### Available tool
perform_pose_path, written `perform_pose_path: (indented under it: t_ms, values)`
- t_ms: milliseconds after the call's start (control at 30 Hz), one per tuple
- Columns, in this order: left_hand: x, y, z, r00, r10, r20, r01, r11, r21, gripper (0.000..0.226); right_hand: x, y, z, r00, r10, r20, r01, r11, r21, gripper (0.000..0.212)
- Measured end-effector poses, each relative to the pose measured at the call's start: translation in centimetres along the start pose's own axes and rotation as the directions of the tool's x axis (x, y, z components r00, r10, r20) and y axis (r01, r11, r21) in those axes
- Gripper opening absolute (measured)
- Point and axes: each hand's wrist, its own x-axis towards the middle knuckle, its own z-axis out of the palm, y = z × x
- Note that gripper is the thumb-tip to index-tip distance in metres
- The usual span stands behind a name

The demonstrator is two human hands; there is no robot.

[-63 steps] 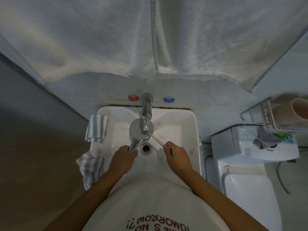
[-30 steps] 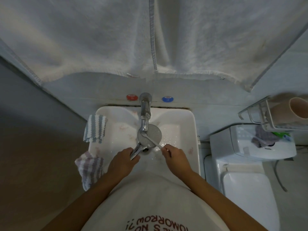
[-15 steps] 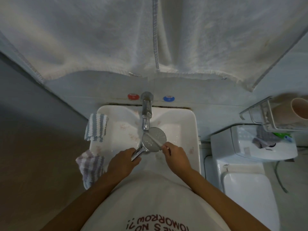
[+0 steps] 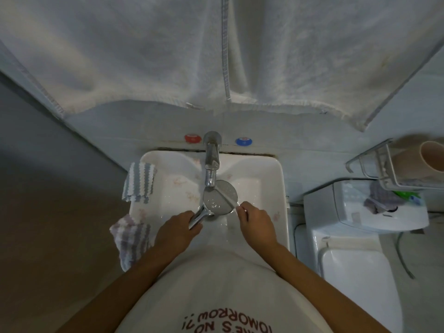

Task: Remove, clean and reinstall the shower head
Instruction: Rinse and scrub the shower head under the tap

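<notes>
Resting over the white ceramic basin (image 4: 269,179), just below the chrome tap spout (image 4: 211,164): round chrome shower head (image 4: 220,197), spray face up. Left hand (image 4: 177,230) curled round its smooth handle; right hand (image 4: 255,221) pinching a thin pale brush (image 4: 227,197) laid across the face. Probably stiff, light, slippery when wet; best gripped at the handle. Striped cloths (image 4: 138,181) draped on the basin's left rim.

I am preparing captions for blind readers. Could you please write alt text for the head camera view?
Over a white sink, the left hand grips a chrome shower head by its handle under the tap, while the right hand holds a thin brush across its face. Striped cloths lie on the sink's left rim.
</notes>
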Motion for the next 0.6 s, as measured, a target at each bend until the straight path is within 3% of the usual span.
perform_pose_path:
  t_ms: [133,267,433,600]
  values:
    - [0.09,0.05,0.00,1.000,-0.012,-0.014,0.012,1.000,-0.004,0.026,-0.72,-0.68,0.20,0.988,-0.075,0.138,0.071,0.997,0.032,0.025]
    - [0.20,0.45,-0.19,0.999,-0.012,-0.036,0.012,1.000,0.006,0.025,-0.05,-0.31,-0.03,1.000,0.003,0.009,-0.004,1.000,0.016,0.028]
    - [0.42,0.28,-0.05,0.998,-0.039,-0.046,0.040,0.999,0.003,0.023,-0.88,-0.68,0.21,0.988,-0.072,0.137,0.070,0.997,0.016,0.027]
    - [0.80,0.22,-0.05,0.997,-0.059,-0.041,0.059,0.998,0.007,0.026,-0.17,-0.24,-0.18,1.000,0.004,0.020,-0.004,1.000,0.007,0.028]
